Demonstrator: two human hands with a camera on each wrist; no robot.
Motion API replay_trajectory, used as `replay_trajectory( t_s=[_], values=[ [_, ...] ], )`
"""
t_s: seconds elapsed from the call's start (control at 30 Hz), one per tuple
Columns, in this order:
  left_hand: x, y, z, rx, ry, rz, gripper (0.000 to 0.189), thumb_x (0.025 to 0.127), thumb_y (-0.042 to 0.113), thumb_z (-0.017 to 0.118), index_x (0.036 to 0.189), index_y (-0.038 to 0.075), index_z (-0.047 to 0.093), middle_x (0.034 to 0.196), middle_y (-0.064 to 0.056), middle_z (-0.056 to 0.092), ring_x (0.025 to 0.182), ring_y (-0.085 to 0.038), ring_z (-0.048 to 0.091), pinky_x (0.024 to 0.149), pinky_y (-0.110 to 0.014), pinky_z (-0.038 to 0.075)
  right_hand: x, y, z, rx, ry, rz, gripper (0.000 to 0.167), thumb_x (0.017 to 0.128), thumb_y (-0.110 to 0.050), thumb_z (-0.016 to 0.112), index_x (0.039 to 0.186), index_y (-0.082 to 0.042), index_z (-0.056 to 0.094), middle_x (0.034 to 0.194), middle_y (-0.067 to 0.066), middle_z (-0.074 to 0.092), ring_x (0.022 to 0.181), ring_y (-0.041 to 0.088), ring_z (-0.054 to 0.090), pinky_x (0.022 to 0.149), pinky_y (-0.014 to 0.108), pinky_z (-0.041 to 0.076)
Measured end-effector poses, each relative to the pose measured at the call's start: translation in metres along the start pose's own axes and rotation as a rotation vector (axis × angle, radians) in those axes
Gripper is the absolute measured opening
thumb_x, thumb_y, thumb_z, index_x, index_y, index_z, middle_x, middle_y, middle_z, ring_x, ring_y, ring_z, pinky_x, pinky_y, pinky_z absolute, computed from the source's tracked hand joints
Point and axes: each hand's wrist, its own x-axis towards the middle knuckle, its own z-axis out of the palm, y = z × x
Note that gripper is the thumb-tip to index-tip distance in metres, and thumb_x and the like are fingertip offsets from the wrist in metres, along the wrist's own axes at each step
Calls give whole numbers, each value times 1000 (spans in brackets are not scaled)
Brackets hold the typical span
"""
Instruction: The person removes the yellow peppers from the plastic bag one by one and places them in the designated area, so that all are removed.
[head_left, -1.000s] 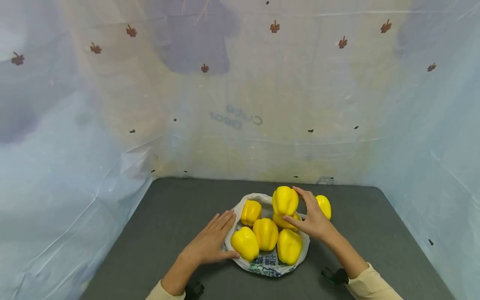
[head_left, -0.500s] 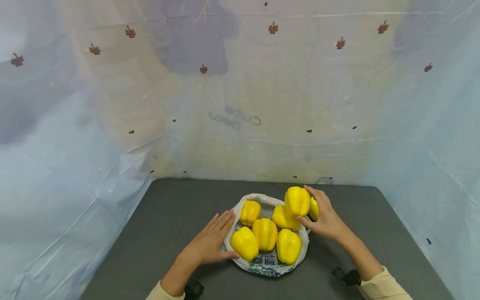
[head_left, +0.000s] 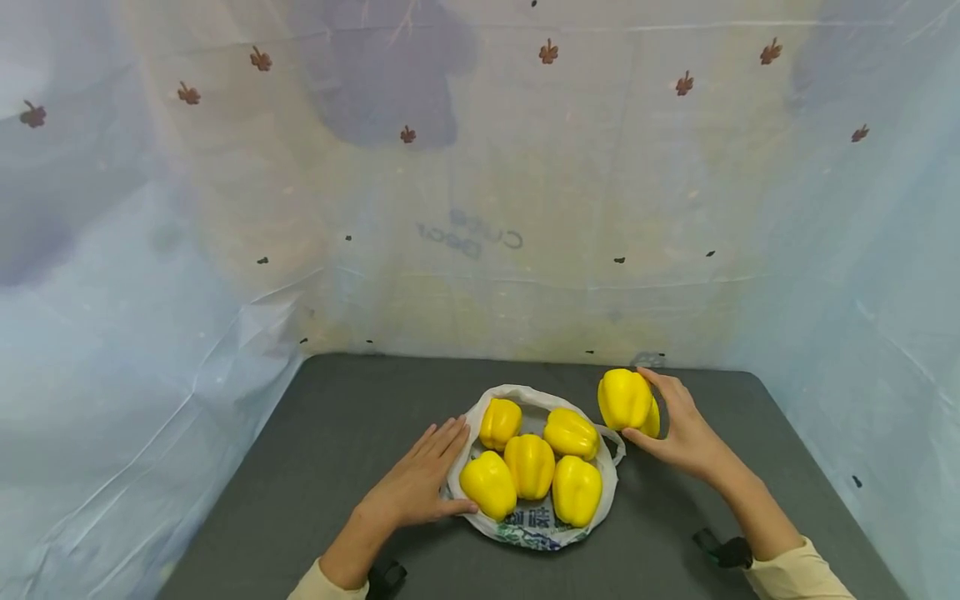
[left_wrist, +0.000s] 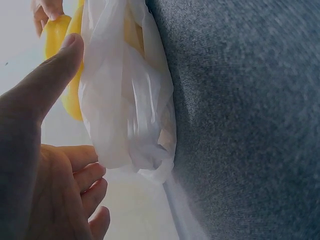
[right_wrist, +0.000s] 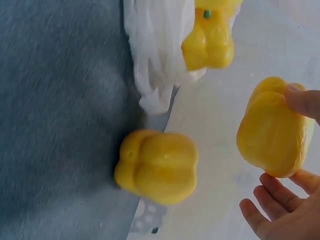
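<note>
Head view: your right hand [head_left: 684, 432] pinches a yellow pepper [head_left: 622, 400], raised beside the white bag [head_left: 528, 538] your straight-fingered left hand [head_left: 418, 483] touches; judged light, stiff and slippery, it suits a thumb-and-fingers grip across opposite sides.

A dark grey tabletop [head_left: 367, 404] is backed and flanked by pale, hazy sheeting [head_left: 675, 200]. High above the tabletop, 8 brown leaf motifs [head_left: 548, 52] are scattered across the sheeting; lower, between them and the tabletop's far edge, faint reversed lettering [head_left: 467, 247] is shown.
</note>
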Motion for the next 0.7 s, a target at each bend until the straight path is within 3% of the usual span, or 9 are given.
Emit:
replay_trajectory(
  t_s=[0.23, 0.7],
  values=[
    [0, -1, 3, 11, 4, 6, 118, 93, 82, 58, 172, 3, 21, 178, -14, 23, 165, -32, 18, 135, -51, 12, -6, 9, -12, -40, -21, 16, 100, 87, -17, 92, 165, -4, 31, 151, 28, 42, 135, 53, 41, 99, 81, 42],
    [3, 3, -6, 16, -68, -38, 116, 93, 76, 66, 171, 3, 22, 179, -13, 21, 166, -30, 15, 134, -54, 15, -11, 32, -29, -73, -41, 28, 102, 86, -13, 92, 165, -1, 29, 150, 33, 41, 133, 55, 42, 97, 82, 42]
  ],
)
